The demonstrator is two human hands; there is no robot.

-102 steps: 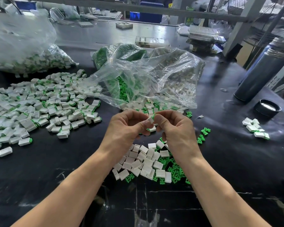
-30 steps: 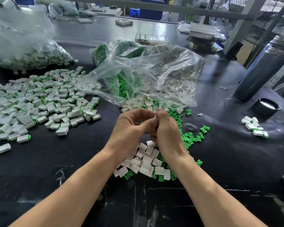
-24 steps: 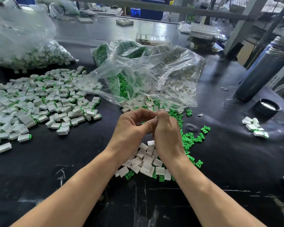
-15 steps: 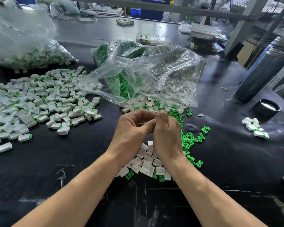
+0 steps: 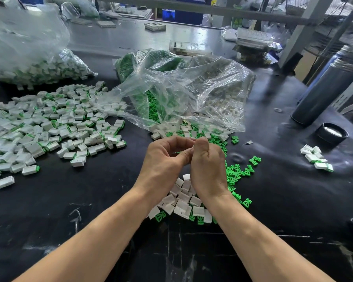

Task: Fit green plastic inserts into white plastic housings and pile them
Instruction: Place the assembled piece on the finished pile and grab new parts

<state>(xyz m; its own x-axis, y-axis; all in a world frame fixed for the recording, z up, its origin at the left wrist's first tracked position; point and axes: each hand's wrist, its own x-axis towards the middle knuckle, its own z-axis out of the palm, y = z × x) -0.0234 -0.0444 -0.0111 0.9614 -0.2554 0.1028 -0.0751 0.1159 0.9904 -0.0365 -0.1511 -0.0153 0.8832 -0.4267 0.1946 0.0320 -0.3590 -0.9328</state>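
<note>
Two bare hands (image 5: 183, 159) worked over a black table (image 5: 69, 200) that held three clear plastic bags (image 5: 192, 88), too many white housings (image 5: 181, 200) and green inserts (image 5: 238, 169) to count, one steel flask (image 5: 326, 88) and one black cap (image 5: 332, 133).

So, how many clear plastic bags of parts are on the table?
3. The left bag holds assembled pieces; the centre back bag holds green inserts; the front bag holds white housings. Others may be hidden.
</note>
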